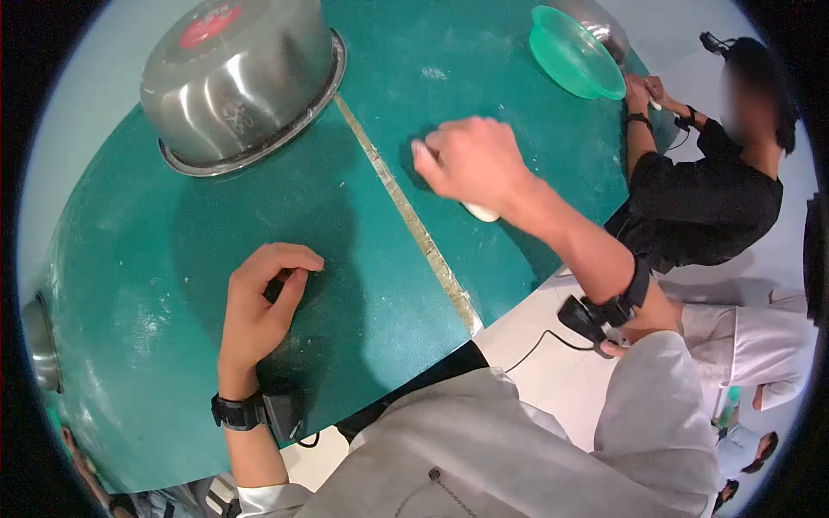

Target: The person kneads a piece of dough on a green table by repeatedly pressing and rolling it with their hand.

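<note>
My left hand (pixel 269 298) is low over the left part of the green table (pixel 393 285). Its fingers are curled, with the thumb close to the index finger. Whether anything sits between them I cannot make out. Farther right, beyond the seam strip, my right hand (pixel 475 160) is curled over a white piece of dough (pixel 481 212). One smooth end of the dough shows below the palm, and the rest is hidden under the hand.
A large upside-down steel bowl (pixel 242 86) stands at the far left. A green plastic basin (pixel 570 56) lies at the far right, with another metal bowl (pixel 596 22) behind it. A co-worker in black (pixel 708 190) handles something white at the right edge. A strip (pixel 406 211) crosses the table.
</note>
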A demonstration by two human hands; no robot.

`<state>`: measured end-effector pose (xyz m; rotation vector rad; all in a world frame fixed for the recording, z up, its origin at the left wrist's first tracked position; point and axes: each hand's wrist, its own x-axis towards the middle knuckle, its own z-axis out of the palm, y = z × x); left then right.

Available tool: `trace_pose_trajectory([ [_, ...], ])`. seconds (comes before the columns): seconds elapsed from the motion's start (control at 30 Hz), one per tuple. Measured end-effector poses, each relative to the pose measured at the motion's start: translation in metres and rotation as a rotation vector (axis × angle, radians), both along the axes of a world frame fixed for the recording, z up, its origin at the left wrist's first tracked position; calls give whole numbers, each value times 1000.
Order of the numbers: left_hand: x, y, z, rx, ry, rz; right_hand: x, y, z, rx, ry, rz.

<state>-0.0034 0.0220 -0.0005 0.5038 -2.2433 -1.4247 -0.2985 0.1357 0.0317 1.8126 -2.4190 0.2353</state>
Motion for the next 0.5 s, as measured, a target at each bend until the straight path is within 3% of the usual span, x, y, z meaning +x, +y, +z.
trace_pose_trajectory([
  [0.1, -1, 1, 6, 11, -9, 18, -19, -30, -17, -245, 14, 117],
  [0.33, 1, 0, 2, -8, -3, -5, -44, -57, -29, -529, 120, 81],
  [0.4, 5, 0, 2, 2, -15, -16, -40, -51, -25, -503, 76, 30],
  [0.47, 5, -2, 0, 26, -10, -24, -38, -42, -13, -149, -96, -150],
  [0.5, 7, -3, -1, 34, -14, -14, -35, -35, -6, -152, -94, -153],
])
